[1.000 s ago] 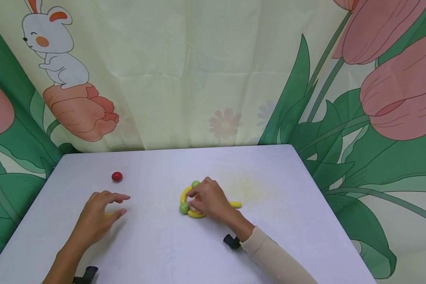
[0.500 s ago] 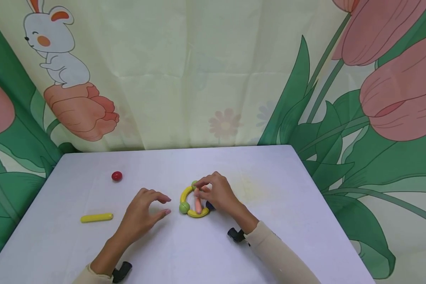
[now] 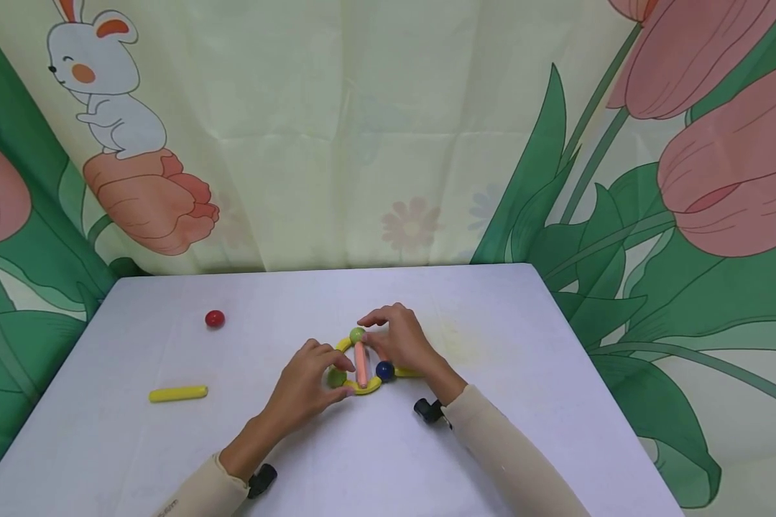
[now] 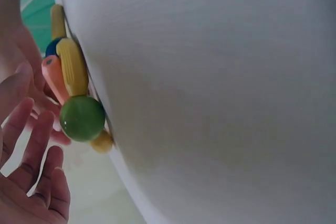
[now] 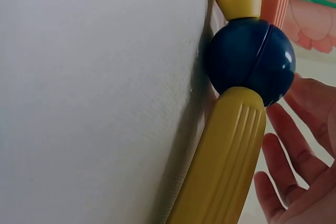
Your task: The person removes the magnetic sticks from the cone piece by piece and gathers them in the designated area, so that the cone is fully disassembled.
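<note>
A person's left hand (image 3: 307,380) loosely spread about the nearer green ball (image 3: 336,377), right hand (image 3: 402,341) beside the farther green ball (image 3: 358,334), its grip hard to tell, pink rod (image 3: 361,363) lying between both hands.

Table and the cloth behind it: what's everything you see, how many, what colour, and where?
red ball: one, red, table's far left
blue ball: one, blue, right in the cluster
green balls: two, green, in the cluster
curved sticks: two, yellow, in the cluster
pink stick: at least one, pink, in the cluster
straight sticks: two, yellow, one left, one touching the blue ball
table: one, white, underneath
cloth: one, pale with pink and green prints, behind
wrist devices: two, black, at the wrists
sleeves: two, beige, on the arms
hands: two, bare, left hand and right hand by the cluster
</note>
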{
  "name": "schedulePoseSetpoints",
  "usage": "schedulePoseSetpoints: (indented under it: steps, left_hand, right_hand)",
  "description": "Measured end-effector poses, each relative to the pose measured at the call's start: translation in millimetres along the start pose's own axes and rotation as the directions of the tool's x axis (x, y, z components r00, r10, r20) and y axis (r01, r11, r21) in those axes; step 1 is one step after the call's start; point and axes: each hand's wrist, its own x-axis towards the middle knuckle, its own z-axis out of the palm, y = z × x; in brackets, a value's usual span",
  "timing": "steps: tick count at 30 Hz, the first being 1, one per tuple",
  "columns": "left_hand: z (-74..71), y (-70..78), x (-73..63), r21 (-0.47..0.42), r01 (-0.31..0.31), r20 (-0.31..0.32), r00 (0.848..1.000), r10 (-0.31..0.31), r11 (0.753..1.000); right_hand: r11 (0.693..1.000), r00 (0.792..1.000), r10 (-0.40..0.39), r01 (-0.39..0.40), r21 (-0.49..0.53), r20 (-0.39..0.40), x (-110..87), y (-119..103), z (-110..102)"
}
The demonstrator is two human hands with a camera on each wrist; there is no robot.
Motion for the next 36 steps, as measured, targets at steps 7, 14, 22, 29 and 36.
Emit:
schedulePoseSetpoints:
  steps: [7,14,22,29,36]
  left_hand:
    - [8.0,3.2,7.6,0.011,-0.055,0.01,0.998,0.055,0.998]
    - [13.9,6.1,13.6,0.063,-0.098,0.012,0.995,0.097,0.993]
    - [16.1,5.6,16.2,0.092,-0.108,-0.006,0.994,0.109,0.99]
    - [14.2,5.8,15.7,0.084,-0.079,0.017,0.997,0.078,0.993]
    - [4.5,5.5,9.3,0.019,-0.034,-0.01,0.999,0.034,0.999]
  right_hand:
    - [1.0,0.999,0.014,-0.014,0.003,0.049,6.6,1.9,0.7]
    - [1.0,0.997,0.02,-0.021,0.019,0.069,9.0,5.4,1.9]
    - [1.0,0.997,0.02,-0.021,0.022,0.069,9.1,4.1,0.9]
    - [0.999,0.998,0.017,-0.019,0.028,0.067,8.6,5.2,2.2]
    - [1.0,0.998,0.005,-0.006,0.01,0.059,9.6,6.1,4.3]
